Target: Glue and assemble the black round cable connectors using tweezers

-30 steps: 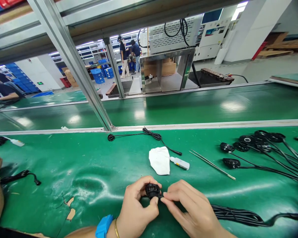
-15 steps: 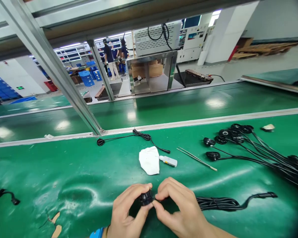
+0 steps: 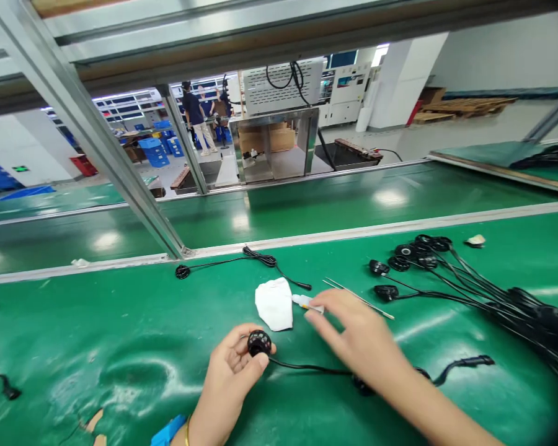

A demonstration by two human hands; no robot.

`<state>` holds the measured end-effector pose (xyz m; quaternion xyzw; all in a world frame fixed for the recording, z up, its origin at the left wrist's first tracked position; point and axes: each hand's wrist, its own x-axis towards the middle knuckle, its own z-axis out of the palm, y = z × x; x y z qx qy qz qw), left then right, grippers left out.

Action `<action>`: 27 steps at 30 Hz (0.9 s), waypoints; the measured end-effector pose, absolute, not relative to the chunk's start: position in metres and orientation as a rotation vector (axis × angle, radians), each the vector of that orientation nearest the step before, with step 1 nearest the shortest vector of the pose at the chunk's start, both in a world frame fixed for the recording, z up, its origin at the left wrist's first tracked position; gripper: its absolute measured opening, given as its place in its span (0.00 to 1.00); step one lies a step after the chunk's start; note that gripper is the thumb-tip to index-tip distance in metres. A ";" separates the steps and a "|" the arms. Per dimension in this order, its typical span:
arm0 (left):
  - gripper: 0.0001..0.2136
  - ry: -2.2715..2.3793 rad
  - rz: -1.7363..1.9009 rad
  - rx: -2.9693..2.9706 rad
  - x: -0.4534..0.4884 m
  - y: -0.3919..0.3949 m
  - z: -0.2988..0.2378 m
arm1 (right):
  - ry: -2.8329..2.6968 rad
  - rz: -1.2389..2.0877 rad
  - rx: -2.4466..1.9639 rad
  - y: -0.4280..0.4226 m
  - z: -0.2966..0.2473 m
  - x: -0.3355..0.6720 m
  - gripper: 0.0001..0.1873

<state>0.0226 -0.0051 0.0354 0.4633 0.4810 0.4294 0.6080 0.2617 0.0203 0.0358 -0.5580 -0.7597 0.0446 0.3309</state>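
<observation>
Left hand (image 3: 230, 381), low over the counter (image 3: 134, 322): fingers closed around a black round part (image 3: 259, 342), thumb at its lower edge, slotted face visible. Black cable (image 3: 311, 369) leaves the part on its right side and passes behind the wrist of the right hand (image 3: 358, 325). Right hand reaches across to a small white bottle (image 3: 307, 303) lying on the counter; thumb and index finger stand slightly apart at its near end. From where I stand, cannot tell whether they grip it or merely touch. Bottle's nozzle points at the right edge of a white cloth (image 3: 275, 303), lying flat. Tweezers (image 3: 381, 311) lie beyond the right hand, partly covered by it. Farther back, near the counter's pale edge strip, one coiled lead (image 3: 260, 259) with a small round head (image 3: 182, 271) at its left end. To the right, a cluster of black heads (image 3: 385, 292), their cables trailing toward the near right. Left wrist carries a blue band (image 3: 167, 430) and a gold-coloured bangle (image 3: 187, 432). Past the green belt (image 3: 297, 214), a person (image 3: 194, 111) in a dark top stands.
</observation>
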 end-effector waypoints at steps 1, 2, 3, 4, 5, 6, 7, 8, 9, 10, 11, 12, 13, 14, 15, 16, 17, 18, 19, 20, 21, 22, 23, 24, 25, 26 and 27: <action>0.17 1.134 0.960 1.066 0.022 -0.003 0.035 | -1.995 -0.086 -1.723 0.028 0.032 0.277 0.09; 0.17 1.156 0.933 1.059 0.021 -0.001 0.034 | -1.967 -0.141 -1.837 0.036 0.028 0.290 0.10; 0.17 1.176 0.913 1.051 0.020 0.000 0.034 | -1.959 -0.160 -1.892 0.043 0.023 0.302 0.10; 0.18 1.194 0.896 1.044 0.021 0.001 0.033 | -1.959 -0.170 -1.939 0.048 0.019 0.312 0.09; 0.17 1.212 0.884 1.040 0.021 0.002 0.033 | -1.962 -0.152 -1.951 0.052 0.015 0.319 0.09; 0.17 1.232 0.877 1.038 0.021 0.002 0.032 | -1.967 -0.138 -1.958 0.055 0.012 0.323 0.09; 0.17 1.249 0.869 1.039 0.022 0.002 0.032 | -1.968 -0.123 -1.959 0.056 0.009 0.325 0.10; 0.17 1.266 0.861 1.040 0.022 0.002 0.032 | -1.963 -0.105 -1.951 0.057 0.009 0.325 0.10; 0.17 1.280 0.851 1.039 0.022 0.003 0.032 | -1.953 -0.087 -1.938 0.057 0.009 0.323 0.10; 0.16 1.289 0.838 1.039 0.022 0.003 0.033 | -1.947 -0.074 -1.923 0.056 0.011 0.319 0.10; 0.16 1.293 0.822 1.040 0.023 0.003 0.033 | -1.927 -0.041 -1.882 0.053 0.013 0.313 0.10; 0.15 1.292 0.806 1.040 0.023 0.003 0.033 | -1.883 0.021 -1.799 0.050 0.017 0.305 0.10; 0.15 1.291 0.794 1.040 0.023 0.003 0.033 | -1.816 0.114 -1.680 0.045 0.021 0.295 0.10; 0.15 1.290 0.785 1.041 0.023 0.004 0.032 | -1.737 0.228 -1.538 0.039 0.024 0.284 0.10; 0.14 1.292 0.780 1.043 0.023 0.004 0.032 | -1.648 0.351 -1.372 0.033 0.028 0.272 0.09; 0.13 1.295 0.779 1.047 0.024 0.004 0.031 | -1.592 0.458 -1.234 0.025 0.030 0.260 0.08; 0.13 1.296 0.778 1.052 0.024 0.003 0.030 | -1.581 0.535 -1.120 0.019 0.032 0.248 0.06; 0.12 1.295 0.777 1.062 0.024 0.003 0.029 | -1.601 0.571 -1.030 0.012 0.033 0.237 0.04; 0.11 1.291 0.775 1.075 0.025 0.003 0.029 | -1.640 0.578 -0.959 0.007 0.032 0.227 0.04; 0.10 1.286 0.773 1.090 0.025 0.002 0.028 | -1.681 0.560 -0.899 0.004 0.032 0.220 0.04; 0.10 1.280 0.771 1.106 0.026 0.002 0.028 | -1.715 0.528 -0.859 0.001 0.030 0.214 0.05; 0.09 1.278 0.770 1.120 0.026 0.002 0.027 | -1.740 0.489 -0.835 0.000 0.029 0.210 0.06; 0.09 1.278 0.769 1.132 0.026 0.002 0.027 | -1.756 0.453 -0.824 -0.001 0.027 0.207 0.06; 0.09 1.280 0.768 1.141 0.026 0.001 0.026 | -1.764 0.422 -0.820 -0.002 0.026 0.205 0.06; 0.09 1.283 0.766 1.150 0.027 0.001 0.026 | -1.765 0.395 -0.819 -0.002 0.026 0.204 0.06; 0.09 1.285 0.764 1.157 0.027 0.001 0.026 | -1.765 0.373 -0.819 -0.003 0.026 0.203 0.06; 0.09 1.285 0.761 1.166 0.027 0.001 0.026 | -1.764 0.355 -0.819 -0.004 0.026 0.203 0.06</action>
